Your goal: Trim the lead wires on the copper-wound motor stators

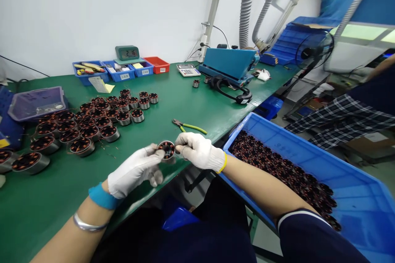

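Observation:
A round metal stator with copper windings (pixel 167 151) is held over the front edge of the green table (pixel 160 117). My left hand (pixel 137 169), in a white glove, grips its left side between thumb and fingers. At its right rim, my right hand (pixel 197 151), also gloved in white, has its fingers pinched together; whatever they pinch is too small to make out. Green-handled pliers (pixel 193 128) lie on the table just beyond my hands. Several similar stators (pixel 80 146) stand in a group to the left, some with loose wire ends.
A blue crate (pixel 348 176) holding many stators is at the right. Small blue bins (pixel 123 74), a red bin (pixel 159 65), a calculator (pixel 188 70), a teal machine (pixel 228 63) and a black cable-like band (pixel 231 92) are at the back. A person in plaid (pixel 348 115) is far right.

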`<state>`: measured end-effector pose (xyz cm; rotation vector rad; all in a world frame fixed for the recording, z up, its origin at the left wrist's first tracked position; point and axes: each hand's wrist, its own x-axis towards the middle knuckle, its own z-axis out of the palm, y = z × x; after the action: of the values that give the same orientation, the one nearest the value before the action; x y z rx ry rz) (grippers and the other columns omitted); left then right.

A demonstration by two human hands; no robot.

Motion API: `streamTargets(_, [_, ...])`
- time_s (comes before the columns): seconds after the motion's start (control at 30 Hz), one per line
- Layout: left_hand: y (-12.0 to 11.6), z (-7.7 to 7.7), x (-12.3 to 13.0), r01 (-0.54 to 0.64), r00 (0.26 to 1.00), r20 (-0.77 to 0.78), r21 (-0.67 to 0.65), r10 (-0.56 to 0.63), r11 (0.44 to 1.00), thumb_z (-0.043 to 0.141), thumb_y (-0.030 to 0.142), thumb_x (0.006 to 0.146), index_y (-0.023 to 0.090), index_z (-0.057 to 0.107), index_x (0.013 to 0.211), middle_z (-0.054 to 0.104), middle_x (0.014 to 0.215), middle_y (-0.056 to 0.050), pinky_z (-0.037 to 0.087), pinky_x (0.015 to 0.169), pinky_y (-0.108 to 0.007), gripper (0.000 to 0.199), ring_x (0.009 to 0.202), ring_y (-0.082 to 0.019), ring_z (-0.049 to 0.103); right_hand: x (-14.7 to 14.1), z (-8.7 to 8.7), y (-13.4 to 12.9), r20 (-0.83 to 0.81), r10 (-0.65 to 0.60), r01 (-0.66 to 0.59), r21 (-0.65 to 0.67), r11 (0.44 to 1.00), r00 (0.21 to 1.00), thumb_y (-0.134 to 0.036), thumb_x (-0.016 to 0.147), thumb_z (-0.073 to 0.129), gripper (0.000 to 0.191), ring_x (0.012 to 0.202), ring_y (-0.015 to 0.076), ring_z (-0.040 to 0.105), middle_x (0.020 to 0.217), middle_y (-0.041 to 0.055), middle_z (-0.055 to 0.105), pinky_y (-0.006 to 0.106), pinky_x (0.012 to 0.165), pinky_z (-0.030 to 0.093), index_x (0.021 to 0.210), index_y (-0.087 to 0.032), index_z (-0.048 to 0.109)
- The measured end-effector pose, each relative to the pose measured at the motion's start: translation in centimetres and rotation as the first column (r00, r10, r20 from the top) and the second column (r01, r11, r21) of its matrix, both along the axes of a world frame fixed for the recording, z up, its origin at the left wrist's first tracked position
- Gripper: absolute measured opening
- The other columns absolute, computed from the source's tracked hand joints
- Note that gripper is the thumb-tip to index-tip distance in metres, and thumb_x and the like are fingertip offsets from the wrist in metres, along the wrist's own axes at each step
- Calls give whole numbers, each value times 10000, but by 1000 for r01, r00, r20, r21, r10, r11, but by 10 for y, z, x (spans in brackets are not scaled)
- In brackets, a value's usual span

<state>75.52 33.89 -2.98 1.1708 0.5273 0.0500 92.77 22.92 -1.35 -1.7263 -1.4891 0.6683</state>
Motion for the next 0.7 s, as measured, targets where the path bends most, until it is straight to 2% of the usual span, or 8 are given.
streamTargets(0.1, [-5, 7, -2, -197, 974, 139, 113, 181, 974, 780, 309, 635, 228, 500, 1199, 632, 1029, -61, 529, 559, -249, 634, 652, -130, 623, -1, 1, -1, -179, -19, -2, -119, 993, 984, -137, 793, 508, 99, 489, 69, 454, 578, -44, 511, 190, 480, 372, 699, -169, 504])
streamTargets(0.23, [-11, 16, -11, -205, 948, 310, 429, 70, 880, 726, 284, 667, 205, 666, 1009, 632, 1150, -102, 518, 893, -399, 357, 1020, -270, 614, 0, -2, -3, -482, -5, -99, -191, 977, 876, -156, 796, 515, 71, 450, 48, 451, 618, -41, 539, 177, 449, 385, 726, -161, 509])
streamTargets(0.4, [-27, 14, -13, -450, 872, 485, 843, -57, 296, 680, 226, 720, 186, 544, 510, 654, 1135, -77, 500, 856, -345, 253, 958, -214, 624, -1, -2, -8, -633, 33, -205, -201, 958, 774, -195, 775, 562, 77, 406, 31, 392, 586, -51, 541, 165, 414, 362, 739, -159, 504])
streamTargets(0.47, [-27, 10, -8, -601, 799, 580, 765, 159, 230, 669, 278, 747, 171, 428, 481, 673, 1049, -77, 507, 806, -323, 375, 869, -183, 634, -3, 2, -11, -596, 30, -189, -206, 960, 802, -190, 777, 560, 68, 416, 38, 416, 578, -49, 541, 164, 419, 376, 742, -158, 511])
streamTargets(0.5, [-24, 8, -5, -633, 772, 553, 713, 315, 300, 641, 354, 775, 174, 425, 510, 675, 1002, -82, 517, 781, -326, 386, 832, -179, 638, -5, 4, -12, -566, 24, -173, -211, 962, 824, -181, 780, 553, 61, 422, 41, 431, 573, -49, 537, 163, 422, 382, 740, -158, 513])
streamTargets(0.57, [-16, 6, 0, -511, 854, 234, 540, 464, 669, 518, 595, 796, 175, 488, 625, 666, 929, -115, 543, 692, -370, 455, 740, -206, 649, -8, 9, -12, -488, 5, -127, -217, 968, 873, -157, 785, 536, 54, 438, 50, 464, 571, -47, 532, 159, 423, 382, 734, -159, 515])
streamTargets(0.63, [-7, 5, 3, -105, 985, -118, 149, 123, 983, 399, 766, 743, 146, 551, 775, 660, 835, -132, 534, 545, -388, 639, 595, -227, 638, -11, 14, -12, -392, -10, -83, -219, 972, 920, -135, 788, 524, 68, 451, 56, 480, 565, -46, 522, 155, 417, 369, 725, -159, 516])
streamTargets(0.7, [-4, 6, 2, 171, 971, -157, -84, -182, 982, 467, 768, 707, 123, 570, 906, 658, 812, -123, 499, 452, -348, 683, 488, -202, 603, -13, 16, -11, -298, -14, -56, -224, 973, 955, -125, 789, 523, 78, 462, 62, 490, 563, -43, 517, 156, 415, 361, 718, -159, 522])
